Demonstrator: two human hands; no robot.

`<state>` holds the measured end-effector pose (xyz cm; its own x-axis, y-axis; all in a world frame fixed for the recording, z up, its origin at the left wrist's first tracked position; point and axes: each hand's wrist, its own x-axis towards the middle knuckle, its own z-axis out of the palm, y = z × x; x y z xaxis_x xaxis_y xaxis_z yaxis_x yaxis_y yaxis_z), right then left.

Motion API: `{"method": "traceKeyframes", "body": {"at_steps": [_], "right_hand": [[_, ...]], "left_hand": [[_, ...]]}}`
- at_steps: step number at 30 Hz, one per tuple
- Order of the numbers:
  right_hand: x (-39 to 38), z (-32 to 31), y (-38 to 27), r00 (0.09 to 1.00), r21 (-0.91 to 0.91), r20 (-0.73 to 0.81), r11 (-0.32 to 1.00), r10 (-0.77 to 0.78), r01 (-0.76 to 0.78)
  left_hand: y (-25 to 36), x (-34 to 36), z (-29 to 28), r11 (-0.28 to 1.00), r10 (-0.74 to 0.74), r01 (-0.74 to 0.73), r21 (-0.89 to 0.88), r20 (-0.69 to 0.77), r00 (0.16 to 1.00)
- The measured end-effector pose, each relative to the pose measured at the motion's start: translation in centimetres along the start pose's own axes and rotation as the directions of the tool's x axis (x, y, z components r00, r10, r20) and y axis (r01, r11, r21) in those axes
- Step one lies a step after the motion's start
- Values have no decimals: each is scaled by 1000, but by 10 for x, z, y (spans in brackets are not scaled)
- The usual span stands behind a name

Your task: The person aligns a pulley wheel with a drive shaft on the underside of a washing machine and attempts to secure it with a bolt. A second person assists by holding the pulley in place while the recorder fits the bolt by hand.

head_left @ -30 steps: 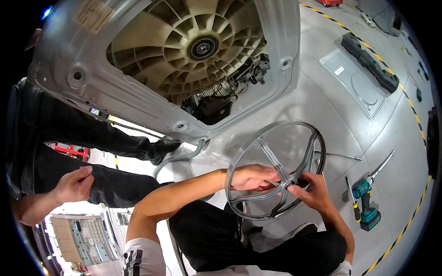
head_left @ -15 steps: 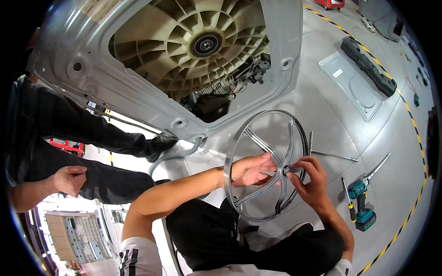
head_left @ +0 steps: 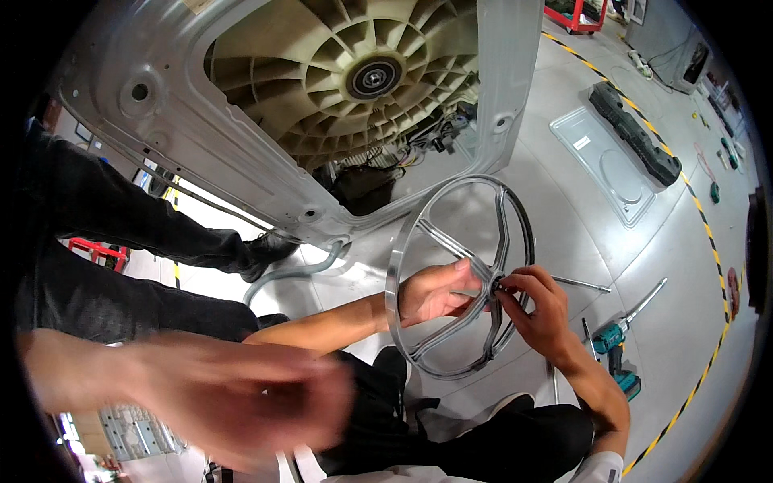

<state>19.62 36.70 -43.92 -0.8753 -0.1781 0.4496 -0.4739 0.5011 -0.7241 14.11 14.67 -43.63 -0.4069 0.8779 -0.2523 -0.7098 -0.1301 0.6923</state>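
Observation:
A silver spoked pulley wheel [head_left: 396, 270] is tilted upright in front of me, above my lap. My left hand [head_left: 435, 296] reaches inside its rim and grips it by the spokes near the hub, thumb up and fingers partly hidden. At the hub [head_left: 496, 285], the fingertips of my right hand [head_left: 538, 310] are pinched together against its centre; what they hold, if anything, is hidden. Beyond the wheel stands a washing machine with its back opened, showing the cream ribbed tub [head_left: 322, 97] and a dark round bearing [head_left: 375, 78] with a shaft end.
Another person's blurred hand [head_left: 241, 394] crosses the lower left over my left arm, that person's dark-trousered legs [head_left: 145, 225] behind it. On the floor at right lie a teal cordless power tool [head_left: 609, 336], a metal rod [head_left: 584, 283], a grey panel [head_left: 604, 165] and a black molded piece [head_left: 636, 133].
The other person's hand has swung in from the left, across my left forearm. The view has shifted slightly. Both my hands stay at the wheel's hub.

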Motion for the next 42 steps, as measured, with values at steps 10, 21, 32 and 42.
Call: {"method": "traceKeyframes", "body": {"at_steps": [10, 21, 32, 42], "right_hand": [[-3, 12, -2, 994, 116, -86, 992, 69, -59], [8, 12, -14, 988, 95, -153, 995, 7, 8], [64, 5, -39, 994, 48, -38, 993, -107, 108], [102, 17, -63, 984, 76, -53, 982, -172, 175]], "left_hand": [[1, -2, 8, 972, 76, -83, -219, -41, 996], [13, -12, 13, 989, 51, -74, -124, -182, 982], [66, -43, 57, 497, 7, -323, -805, -369, 929], [95, -56, -35, 672, 473, -667, -322, -505, 721]]}}
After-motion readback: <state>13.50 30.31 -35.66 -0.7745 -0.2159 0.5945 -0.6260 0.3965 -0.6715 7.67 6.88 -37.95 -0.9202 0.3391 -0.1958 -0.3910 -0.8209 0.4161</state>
